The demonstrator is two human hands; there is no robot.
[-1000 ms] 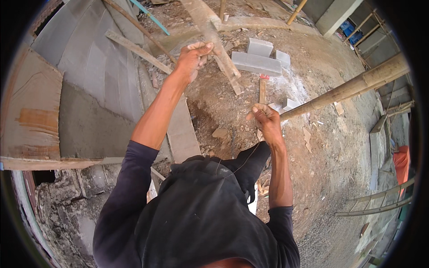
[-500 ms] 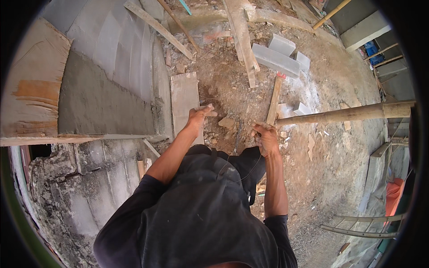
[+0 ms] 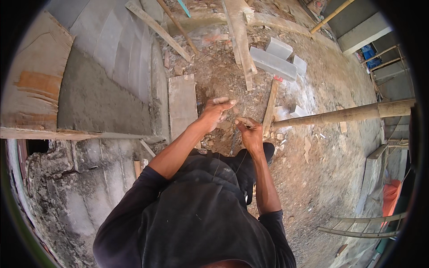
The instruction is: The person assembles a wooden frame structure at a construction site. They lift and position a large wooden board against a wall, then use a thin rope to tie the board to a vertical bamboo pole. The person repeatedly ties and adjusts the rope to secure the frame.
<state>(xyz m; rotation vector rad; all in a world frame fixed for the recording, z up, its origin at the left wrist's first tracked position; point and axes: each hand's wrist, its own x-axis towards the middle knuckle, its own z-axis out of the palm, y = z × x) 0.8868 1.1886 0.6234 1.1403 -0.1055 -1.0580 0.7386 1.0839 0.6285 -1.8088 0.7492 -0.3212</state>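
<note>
My left hand (image 3: 215, 114) is raised in front of my body, thumb and fingers drawn together. What it pinches, if anything, is too small to make out. Close by on its right, my right hand (image 3: 250, 133) pinches a thin dark string or wire (image 3: 242, 160), which hangs down across my dark clothing. The two hands are near each other but apart. Past my left forearm lies a flat board (image 3: 182, 100) on the dirt ground.
Pale grey blocks (image 3: 273, 63) lie ahead to the right, beside long planks (image 3: 240, 38). A short wooden stake (image 3: 271, 107) and a bamboo pole (image 3: 344, 115) are right of my hands. A grey plastered wall (image 3: 105, 98) rises on the left; a ladder (image 3: 357, 227) lies lower right.
Both hands have come closer together: the left moved right, the right moved left and slightly up. The view has shifted a little.
</note>
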